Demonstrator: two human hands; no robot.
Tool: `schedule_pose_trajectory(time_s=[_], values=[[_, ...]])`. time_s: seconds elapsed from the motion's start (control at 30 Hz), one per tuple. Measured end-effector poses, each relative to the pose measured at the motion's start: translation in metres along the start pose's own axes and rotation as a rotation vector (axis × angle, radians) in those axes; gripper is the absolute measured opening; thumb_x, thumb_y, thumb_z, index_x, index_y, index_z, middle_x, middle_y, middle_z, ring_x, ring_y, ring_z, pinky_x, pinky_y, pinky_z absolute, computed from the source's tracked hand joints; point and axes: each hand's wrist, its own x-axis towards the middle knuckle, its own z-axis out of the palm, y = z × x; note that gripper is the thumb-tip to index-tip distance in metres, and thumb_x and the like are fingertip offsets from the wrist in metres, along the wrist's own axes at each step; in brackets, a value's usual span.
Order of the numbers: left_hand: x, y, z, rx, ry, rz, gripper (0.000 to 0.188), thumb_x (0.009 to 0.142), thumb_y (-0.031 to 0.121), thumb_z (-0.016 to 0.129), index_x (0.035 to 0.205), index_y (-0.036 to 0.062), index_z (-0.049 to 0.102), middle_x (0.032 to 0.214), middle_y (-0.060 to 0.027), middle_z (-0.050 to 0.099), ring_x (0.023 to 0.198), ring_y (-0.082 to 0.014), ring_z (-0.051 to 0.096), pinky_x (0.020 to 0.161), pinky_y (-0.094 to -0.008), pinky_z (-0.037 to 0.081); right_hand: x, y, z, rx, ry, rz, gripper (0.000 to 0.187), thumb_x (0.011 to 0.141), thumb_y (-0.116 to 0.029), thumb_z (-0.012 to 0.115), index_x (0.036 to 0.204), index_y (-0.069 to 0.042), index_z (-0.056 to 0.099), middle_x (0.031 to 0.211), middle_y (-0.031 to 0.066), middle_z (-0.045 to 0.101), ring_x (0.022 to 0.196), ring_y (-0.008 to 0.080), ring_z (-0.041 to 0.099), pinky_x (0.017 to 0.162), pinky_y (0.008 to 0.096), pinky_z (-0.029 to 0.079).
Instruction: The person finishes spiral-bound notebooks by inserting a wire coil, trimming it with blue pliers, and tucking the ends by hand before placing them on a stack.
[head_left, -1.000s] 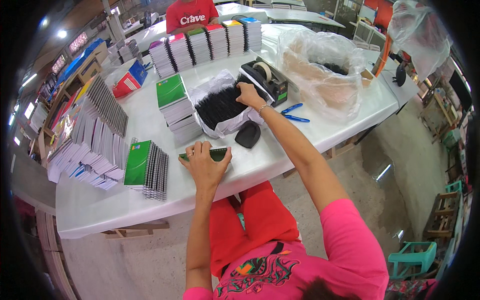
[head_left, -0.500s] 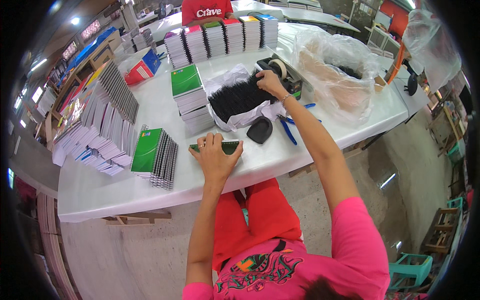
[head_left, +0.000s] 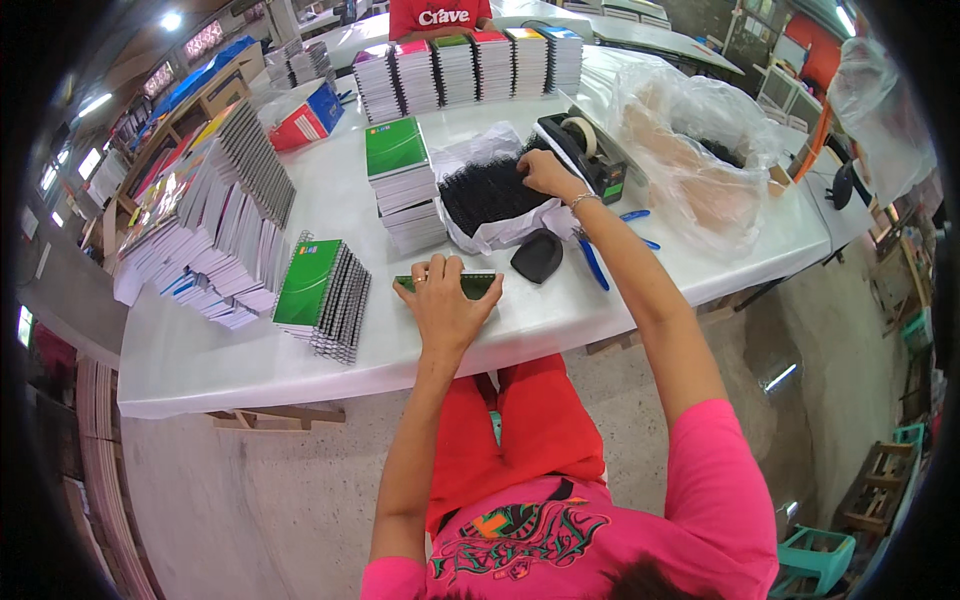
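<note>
My left hand point(head_left: 447, 305) is closed over a dark green notebook point(head_left: 478, 286) near the table's front edge, thumb at its right end and fingers across its top. Up and to the right, my right hand point(head_left: 552, 176) pinches at the right end of a heap of black binding coils point(head_left: 485, 196) lying on white paper; the fingertips partly hide what they grip. Left of the coils stands a stack of green-covered notebooks point(head_left: 395, 150). Spiral-bound green notebooks point(head_left: 312, 285) lie fanned in a pile to the left of my left hand.
Blue-handled pliers point(head_left: 594, 262) and a black pad point(head_left: 537, 256) lie below my right forearm. A tape dispenser point(head_left: 590, 150) stands behind my right hand, beside a plastic-lined box point(head_left: 690, 150). Tall notebook stacks point(head_left: 215, 215) fill the left; more notebooks point(head_left: 475, 70) line the back, before a person in red point(head_left: 440, 15).
The view has shifted a little, so the table appears farther right and higher. My right hand has moved slightly left over the coils. My left hand stays on the notebook.
</note>
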Motion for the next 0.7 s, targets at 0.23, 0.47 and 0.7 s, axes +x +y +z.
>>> schedule_pose_trajectory(time_s=[0.23, 0.47, 0.7], values=[[-0.001, -0.007, 0.001, -0.001, -0.008, -0.032, 0.052, 0.075, 0.054, 0.072, 0.093, 0.0055, 0.062, 0.105, -0.0077, 0.056, 0.113, -0.0311, 0.047, 0.099, -0.0748, 0.022, -0.019, -0.047, -0.024, -0.102, 0.146, -0.105, 0.033, 0.088, -0.004, 0.046, 0.116, -0.005, 0.063, 0.1, 0.0216, 0.063, 0.092, 0.0362, 0.06, 0.084, 0.045, 0.047], [0.001, 0.002, -0.002, -0.009, -0.029, -0.024, 0.052, 0.073, 0.053, 0.073, 0.094, 0.0052, 0.063, 0.106, -0.0081, 0.056, 0.114, -0.0323, 0.047, 0.098, -0.0726, 0.024, -0.119, -0.102, -0.045, 0.47, -0.033, -0.348, 0.028, 0.1, -0.021, 0.05, 0.122, -0.006, 0.06, 0.094, 0.0112, 0.062, 0.084, 0.0198, 0.057, 0.078, 0.0333, 0.046], [0.0, -0.005, 0.0, -0.032, -0.015, 0.002, 0.054, 0.074, 0.055, 0.073, 0.094, 0.0056, 0.063, 0.104, -0.0063, 0.056, 0.11, -0.0314, 0.048, 0.096, -0.0716, 0.026, -0.166, -0.14, -0.047, 0.554, -0.292, -0.009, 0.018, 0.098, -0.014, 0.052, 0.111, -0.001, 0.054, 0.082, 0.0038, 0.051, 0.074, 0.0127, 0.044, 0.069, 0.0278, 0.041]])
